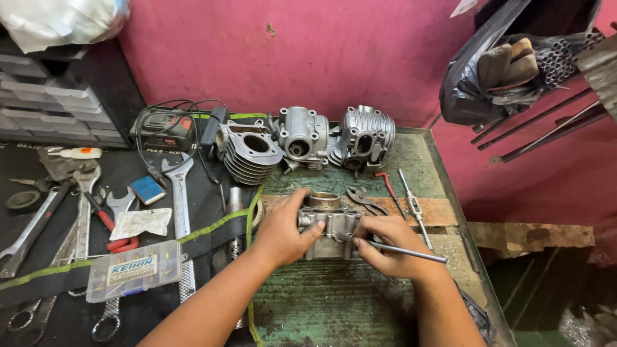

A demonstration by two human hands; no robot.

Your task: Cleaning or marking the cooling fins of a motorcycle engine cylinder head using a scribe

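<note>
Left hand [283,232] clasps the side of a grey engine cylinder block [329,225] standing on the green table [334,302], just in front of 3 finned engine parts [302,138]. Right hand [385,247] pinches a thin metal rod [402,250] against the block's face. Judged best practice: brace the block firmly and keep the rod square to its hole.

1. On the desk [360,302], centre front: cylinder block [329,225], between left hand [283,232] and right hand [389,247].
2. In the right hand: rod [411,252], pointing right.
3. Behind, along the wall: finned cylinder [249,151] left, two heads [307,136] [366,136] right of it.
4. Right of the block: pliers [363,199], tap wrench [413,207].
5. Left, on a mat [128,170]: wrenches [178,196], parts box [134,270] in front.
</note>
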